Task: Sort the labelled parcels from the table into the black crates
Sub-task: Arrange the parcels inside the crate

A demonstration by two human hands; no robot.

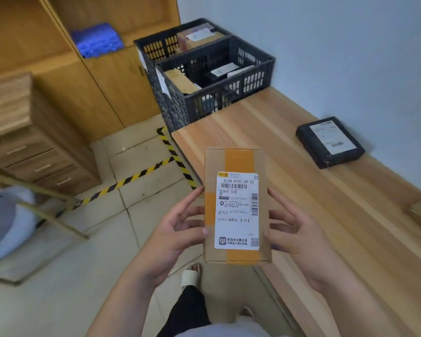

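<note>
Left hand (178, 235) gripping the left edge of a cardboard parcel (237, 206), fingers spread along the side, thumb pressed on the front face. Right hand (299, 237) gripping the right edge the same way, fingers curled round the side. Parcel held upright in the air between both hands, above the floor and just off the near edge of the worktop (289, 171). Sealed with orange tape down the middle; white shipping label (237, 211) facing the camera, printed "512A B701-29 22" and "B701", with barcodes and a square code at the bottom corner.

Further along the worktop, near the wall: a flat black parcel (329, 142) lying label up, well apart from the hands. At the far end of the worktop, two black crates side by side. Near crate (216, 93) holding a brown box at its left side and what look like dark parcels with white labels, though blurred. Far crate (180, 42) holding a brown box with a white label on top.

Left of the crates: wooden cabinets, a blue object (96, 40) on a shelf. Yellow-and-black striped tape (136, 176) across the tiled floor. Below the parcel, a foot in a pale slipper (191, 276).
</note>
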